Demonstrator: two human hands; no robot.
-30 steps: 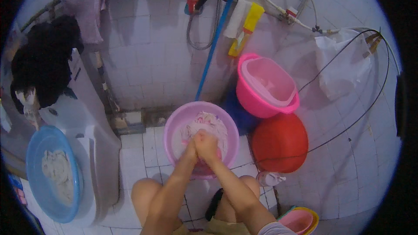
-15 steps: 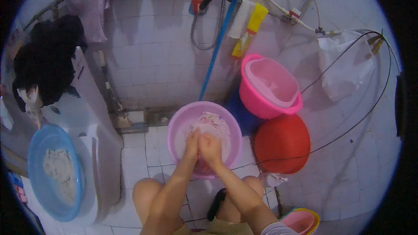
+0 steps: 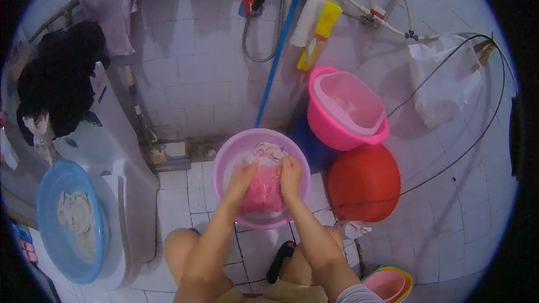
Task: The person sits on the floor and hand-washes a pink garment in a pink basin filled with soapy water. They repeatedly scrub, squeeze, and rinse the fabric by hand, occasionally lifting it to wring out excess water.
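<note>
A lilac basin (image 3: 220,163) stands on the tiled floor in front of me, between my knees. In it lies a wet pink cloth (image 3: 264,189), spread between my hands, with a pale patterned part at its far end. My left hand (image 3: 241,178) is closed on the cloth's left side. On the opposite side, my right hand (image 3: 290,174) grips its edge. The fingertips of both hands are partly hidden by the cloth and the backs of the hands. Some cloudy water shows around the cloth.
At left, a blue basin (image 3: 101,235) with whitish cloth rests on a white fixture (image 3: 140,213), below black clothing (image 3: 62,73). At right are a bright pink basin (image 3: 320,120), holding a paler one, and a red basin (image 3: 365,185). A blue pole (image 3: 275,73) leans behind.
My hands were pressed together over the basin's middle. They have moved apart to either side, and the pink cloth now lies stretched out between them.
</note>
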